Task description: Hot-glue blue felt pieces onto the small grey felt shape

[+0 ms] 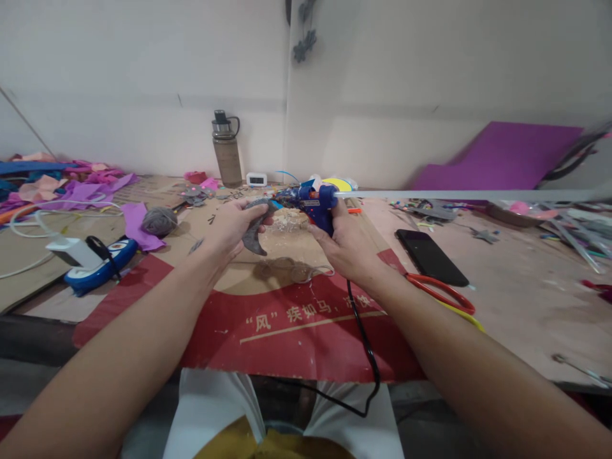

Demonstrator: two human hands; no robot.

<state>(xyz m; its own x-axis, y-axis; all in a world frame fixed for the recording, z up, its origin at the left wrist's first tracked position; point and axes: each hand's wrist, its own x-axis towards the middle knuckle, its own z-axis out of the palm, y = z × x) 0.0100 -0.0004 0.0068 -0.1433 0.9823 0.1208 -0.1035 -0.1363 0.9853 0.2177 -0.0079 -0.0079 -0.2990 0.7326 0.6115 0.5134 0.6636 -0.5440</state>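
Observation:
My left hand [238, 224] pinches a grey felt crescent [253, 237], whose pointed lower tip hangs below the fingers. A blue glue gun [321, 207] is gripped in my right hand [345, 241], its nozzle end turned left toward the felt. From the gun's back a long translucent glue stick [430, 195] runs far to the right. The gun's black cord [366, 344] drops over the table's front edge. Whether the nozzle touches the felt I cannot tell. Beneath both hands lies a red and brown cardboard sheet [287, 344] with strings of dried glue.
To the left are a blue-white power strip [102, 264] with a charger, grey yarn [160, 221] and felt scraps [90, 185]. A bottle [226, 153] and small clock [257, 180] stand behind. Rightward lie a phone [430, 256], red-handled scissors [444, 294] and purple felt [507, 156].

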